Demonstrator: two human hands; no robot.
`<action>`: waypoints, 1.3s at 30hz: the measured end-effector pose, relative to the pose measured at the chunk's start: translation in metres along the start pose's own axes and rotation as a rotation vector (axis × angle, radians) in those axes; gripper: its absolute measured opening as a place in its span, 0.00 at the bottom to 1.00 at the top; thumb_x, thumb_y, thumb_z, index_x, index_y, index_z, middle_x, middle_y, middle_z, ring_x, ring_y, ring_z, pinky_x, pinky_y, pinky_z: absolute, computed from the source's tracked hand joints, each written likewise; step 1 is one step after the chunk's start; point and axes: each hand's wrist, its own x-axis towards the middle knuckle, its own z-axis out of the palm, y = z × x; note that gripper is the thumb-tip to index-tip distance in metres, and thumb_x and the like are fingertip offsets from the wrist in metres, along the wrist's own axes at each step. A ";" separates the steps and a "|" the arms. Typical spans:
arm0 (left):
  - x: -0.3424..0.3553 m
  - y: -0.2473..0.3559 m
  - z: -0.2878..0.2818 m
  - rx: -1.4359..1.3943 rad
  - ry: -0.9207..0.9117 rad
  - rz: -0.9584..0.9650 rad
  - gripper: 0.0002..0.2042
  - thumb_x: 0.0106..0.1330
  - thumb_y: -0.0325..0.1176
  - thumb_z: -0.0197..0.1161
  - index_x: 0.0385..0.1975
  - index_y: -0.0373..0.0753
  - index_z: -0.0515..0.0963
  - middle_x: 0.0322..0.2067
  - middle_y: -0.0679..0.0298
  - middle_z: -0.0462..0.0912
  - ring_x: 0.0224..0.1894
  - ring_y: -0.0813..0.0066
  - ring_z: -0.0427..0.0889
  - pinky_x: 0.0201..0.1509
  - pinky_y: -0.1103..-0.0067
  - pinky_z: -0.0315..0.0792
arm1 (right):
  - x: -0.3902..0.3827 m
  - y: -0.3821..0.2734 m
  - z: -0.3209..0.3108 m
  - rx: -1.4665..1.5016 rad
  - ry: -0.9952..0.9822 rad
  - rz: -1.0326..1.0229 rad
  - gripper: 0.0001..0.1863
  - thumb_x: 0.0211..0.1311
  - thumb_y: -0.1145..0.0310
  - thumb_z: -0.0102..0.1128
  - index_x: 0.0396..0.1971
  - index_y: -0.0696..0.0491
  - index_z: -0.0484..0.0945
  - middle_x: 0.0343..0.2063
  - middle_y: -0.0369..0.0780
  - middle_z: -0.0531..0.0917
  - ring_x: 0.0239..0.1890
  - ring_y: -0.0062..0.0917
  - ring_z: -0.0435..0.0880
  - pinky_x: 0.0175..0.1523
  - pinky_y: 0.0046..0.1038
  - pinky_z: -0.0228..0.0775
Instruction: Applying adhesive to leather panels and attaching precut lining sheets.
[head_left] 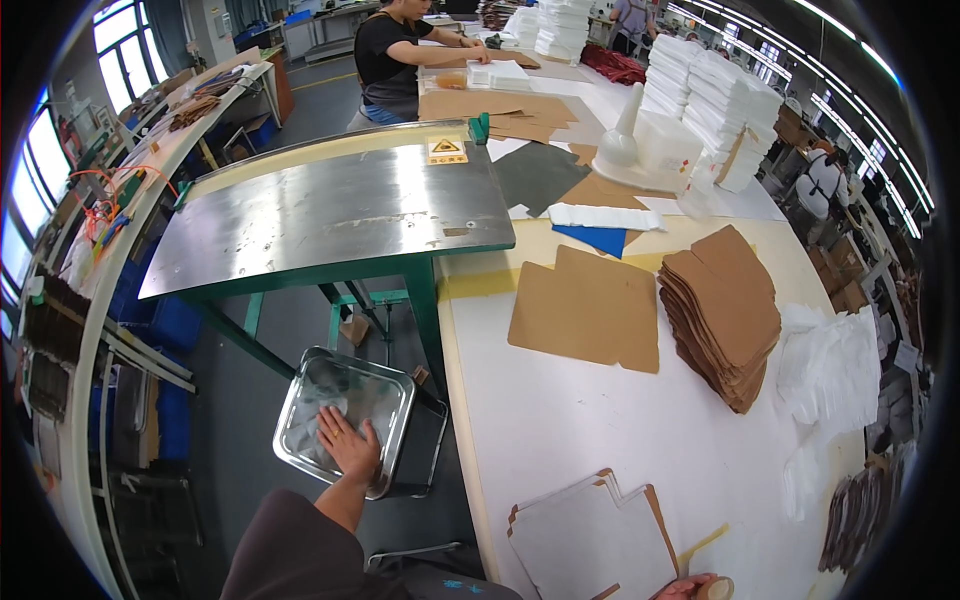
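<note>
My left hand [348, 440] lies flat, palm down with fingers stretched, in a shiny rectangular metal tray [405, 412] that sits low beside the table; a glossy, clear layer covers its bottom. At the lower edge, partly cut off, my right hand [687, 588] grips a round beige object [716, 590] that looks like a tape roll. A yellowish strip [703, 550] lies just above it. Close to that hand is a pale flat piece with brown edges [590, 535]. Farther up lie a tan cut sheet [588, 308] and a stack of brown cut pieces [722, 300].
A steel-topped bench with green legs [340, 225] stands ahead on the left. On the white table [530, 420] are a white plastic bottle [622, 140], crumpled white sheets [830, 365] and tall white stacks [715, 100]. A person [395, 60] works at the far side.
</note>
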 end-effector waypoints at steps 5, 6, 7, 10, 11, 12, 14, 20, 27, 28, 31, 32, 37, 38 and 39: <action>0.005 -0.006 0.005 0.011 0.030 0.024 0.39 0.66 0.49 0.51 0.70 0.29 0.49 0.73 0.49 0.45 0.76 0.53 0.39 0.76 0.59 0.35 | 0.000 0.002 -0.001 -0.021 -0.012 -0.022 0.32 0.54 0.49 0.68 0.51 0.59 0.77 0.48 0.44 0.82 0.51 0.38 0.77 0.50 0.37 0.69; 0.005 -0.006 0.007 0.015 0.037 0.026 0.39 0.66 0.49 0.51 0.70 0.29 0.49 0.73 0.49 0.45 0.76 0.52 0.40 0.76 0.58 0.36 | 0.001 0.002 -0.003 -0.007 -0.019 -0.004 0.32 0.54 0.49 0.68 0.51 0.58 0.77 0.48 0.44 0.82 0.52 0.38 0.77 0.51 0.37 0.69; 0.005 -0.005 0.008 0.018 0.046 0.030 0.39 0.66 0.49 0.51 0.70 0.29 0.49 0.73 0.49 0.45 0.76 0.52 0.40 0.76 0.58 0.36 | 0.001 -0.001 -0.003 0.008 -0.027 0.013 0.31 0.54 0.49 0.68 0.51 0.58 0.78 0.48 0.44 0.82 0.52 0.38 0.77 0.51 0.37 0.69; 0.003 -0.008 0.009 0.015 0.042 0.033 0.39 0.66 0.48 0.51 0.70 0.29 0.49 0.73 0.49 0.45 0.76 0.51 0.41 0.75 0.57 0.36 | 0.001 -0.002 -0.005 0.016 -0.047 -0.012 0.31 0.55 0.50 0.68 0.51 0.57 0.78 0.48 0.44 0.82 0.52 0.38 0.76 0.51 0.37 0.69; 0.005 -0.012 0.009 0.029 0.051 0.015 0.38 0.67 0.48 0.51 0.70 0.30 0.49 0.73 0.49 0.46 0.76 0.51 0.41 0.75 0.57 0.37 | 0.003 0.000 -0.008 0.028 -0.054 -0.031 0.31 0.55 0.50 0.68 0.51 0.57 0.78 0.48 0.44 0.82 0.52 0.38 0.76 0.51 0.37 0.69; 0.003 -0.016 0.008 0.038 0.047 0.012 0.38 0.67 0.49 0.51 0.71 0.30 0.49 0.73 0.48 0.45 0.76 0.51 0.41 0.75 0.57 0.36 | 0.001 -0.002 -0.010 0.016 -0.012 -0.025 0.30 0.55 0.50 0.68 0.51 0.57 0.78 0.49 0.44 0.81 0.52 0.38 0.76 0.52 0.37 0.69; 0.003 -0.010 0.007 0.038 0.029 0.016 0.38 0.67 0.49 0.50 0.71 0.30 0.49 0.73 0.48 0.45 0.76 0.51 0.41 0.75 0.57 0.36 | -0.002 -0.003 -0.008 0.004 0.035 -0.027 0.30 0.54 0.50 0.69 0.51 0.57 0.78 0.49 0.43 0.81 0.53 0.38 0.75 0.52 0.37 0.68; 0.003 -0.007 0.008 0.058 0.013 0.014 0.38 0.67 0.49 0.50 0.70 0.30 0.50 0.73 0.49 0.45 0.76 0.52 0.41 0.76 0.57 0.36 | 0.000 -0.005 -0.007 0.058 0.043 0.006 0.32 0.53 0.49 0.69 0.52 0.57 0.78 0.50 0.44 0.80 0.53 0.38 0.75 0.52 0.38 0.68; 0.006 -0.004 0.005 0.057 -0.009 0.003 0.38 0.68 0.49 0.49 0.71 0.30 0.49 0.73 0.48 0.45 0.76 0.53 0.40 0.76 0.58 0.36 | 0.000 -0.002 -0.005 0.005 0.040 -0.019 0.32 0.53 0.48 0.69 0.51 0.57 0.78 0.50 0.44 0.80 0.53 0.37 0.75 0.52 0.37 0.68; 0.006 -0.002 0.005 0.049 -0.021 0.010 0.38 0.68 0.49 0.49 0.71 0.31 0.48 0.73 0.49 0.45 0.76 0.53 0.40 0.76 0.58 0.36 | -0.001 -0.002 -0.004 -0.008 0.029 -0.044 0.32 0.53 0.48 0.69 0.51 0.57 0.78 0.50 0.44 0.80 0.53 0.37 0.75 0.52 0.37 0.69; 0.006 -0.006 0.005 0.087 -0.042 -0.041 0.38 0.68 0.49 0.49 0.72 0.32 0.47 0.74 0.50 0.44 0.76 0.55 0.39 0.76 0.59 0.36 | -0.001 -0.001 -0.006 0.001 0.035 -0.053 0.31 0.54 0.48 0.68 0.51 0.56 0.78 0.49 0.43 0.80 0.52 0.37 0.75 0.52 0.37 0.69; 0.006 -0.009 0.003 0.098 -0.034 -0.041 0.38 0.68 0.49 0.49 0.72 0.33 0.46 0.74 0.50 0.44 0.77 0.56 0.39 0.76 0.59 0.36 | -0.001 0.000 -0.005 0.006 0.034 -0.058 0.31 0.54 0.48 0.68 0.51 0.56 0.78 0.49 0.43 0.80 0.52 0.37 0.75 0.52 0.37 0.69; 0.004 -0.009 0.005 0.063 -0.035 -0.031 0.38 0.67 0.49 0.49 0.71 0.31 0.47 0.73 0.49 0.45 0.76 0.55 0.40 0.76 0.58 0.37 | -0.003 0.000 -0.002 0.001 -0.002 -0.002 0.30 0.55 0.48 0.68 0.52 0.54 0.78 0.50 0.41 0.81 0.53 0.36 0.75 0.51 0.37 0.69; 0.005 -0.007 0.005 0.057 -0.025 -0.015 0.39 0.67 0.49 0.50 0.71 0.31 0.48 0.73 0.49 0.46 0.76 0.54 0.40 0.76 0.58 0.37 | -0.003 -0.002 -0.002 0.006 -0.003 0.009 0.30 0.55 0.48 0.68 0.52 0.54 0.78 0.50 0.41 0.81 0.53 0.36 0.75 0.51 0.37 0.69; 0.003 -0.004 0.004 0.035 -0.030 -0.011 0.39 0.66 0.49 0.50 0.71 0.30 0.49 0.73 0.49 0.45 0.76 0.53 0.40 0.76 0.57 0.37 | -0.002 -0.003 -0.003 0.001 -0.013 0.008 0.30 0.55 0.48 0.68 0.52 0.54 0.78 0.51 0.41 0.81 0.54 0.36 0.75 0.51 0.37 0.69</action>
